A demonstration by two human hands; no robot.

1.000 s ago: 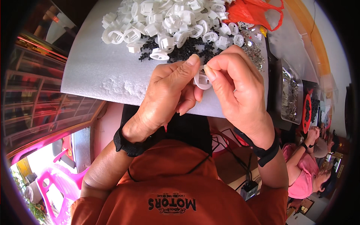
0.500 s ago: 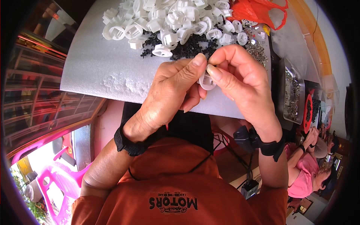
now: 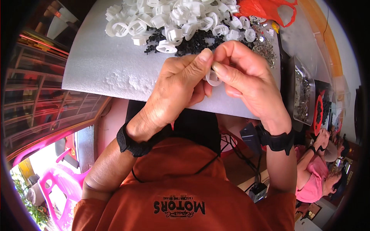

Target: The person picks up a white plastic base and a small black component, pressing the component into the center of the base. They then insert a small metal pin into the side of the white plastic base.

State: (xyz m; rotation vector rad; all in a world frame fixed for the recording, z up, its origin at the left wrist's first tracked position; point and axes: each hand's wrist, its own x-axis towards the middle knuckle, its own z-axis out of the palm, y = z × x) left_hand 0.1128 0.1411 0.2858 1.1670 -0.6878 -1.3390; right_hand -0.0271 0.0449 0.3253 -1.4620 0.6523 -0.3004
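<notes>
Over the near edge of the pale foam-topped table (image 3: 111, 79), my two hands meet around one white plastic socket part (image 3: 213, 78) with a round rim. My left hand (image 3: 179, 79) is closed on it from the left, its thumb on top. From the right, my right hand (image 3: 246, 75) pinches at the part's upper side with thumb and forefinger. Whether a small piece sits between those fingertips is hidden. Beyond my hands lie a heap of similar white plastic parts (image 3: 160, 19) and a scatter of small black pieces (image 3: 194, 45).
Small metal bits (image 3: 266, 52) lie at the table's right, below a red plastic bag (image 3: 266, 10). Further right stand a metal tray (image 3: 304, 94) of metal parts and a red dish (image 3: 318, 114). A person in pink (image 3: 314, 181) sits at right; a pink chair (image 3: 63, 188) stands lower left.
The white part has turned slightly in my fingers, so its round opening shows differently. My right hand has shifted a little upward; both hands stay together on the part.
</notes>
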